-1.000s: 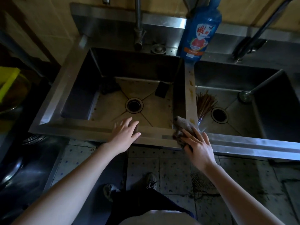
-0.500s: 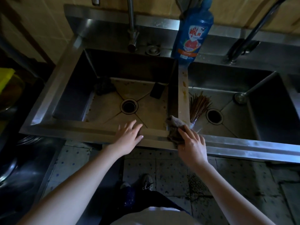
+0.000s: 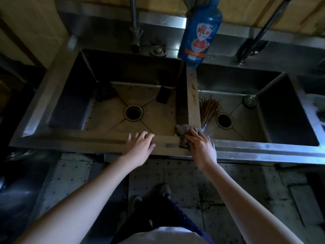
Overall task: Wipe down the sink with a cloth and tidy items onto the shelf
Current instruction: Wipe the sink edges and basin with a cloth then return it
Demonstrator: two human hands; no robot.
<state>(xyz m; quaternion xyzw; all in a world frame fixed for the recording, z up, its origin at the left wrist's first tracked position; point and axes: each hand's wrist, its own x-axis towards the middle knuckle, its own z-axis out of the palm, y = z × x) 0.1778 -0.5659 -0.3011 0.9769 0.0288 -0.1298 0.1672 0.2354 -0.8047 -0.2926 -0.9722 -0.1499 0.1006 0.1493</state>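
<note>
A steel double sink fills the view, its front rim [image 3: 88, 140] running across the middle. My right hand [image 3: 202, 147] presses a crumpled brown-grey cloth [image 3: 182, 131] onto the rim where the stained divider [image 3: 193, 103] meets it. My left hand [image 3: 140, 145] rests flat on the rim just left of the cloth, fingers spread, holding nothing. A blue dish-soap bottle [image 3: 200, 30] stands at the back of the divider. A bundle of chopsticks [image 3: 209, 110] lies in the right basin near its drain [image 3: 224, 120].
The left basin holds a dark rectangular sponge [image 3: 163, 96], a dark scrubber [image 3: 105, 94] and a drain [image 3: 133, 112]. A ladle [image 3: 255, 95] leans in the right basin. Two taps [image 3: 134, 32] rise behind. Tiled floor and my shoes [image 3: 163, 191] lie below.
My right hand has kept rubbing the cloth on the rim at the divider, shifting slightly. My left hand has stayed on the rim. The camera has drifted a little.
</note>
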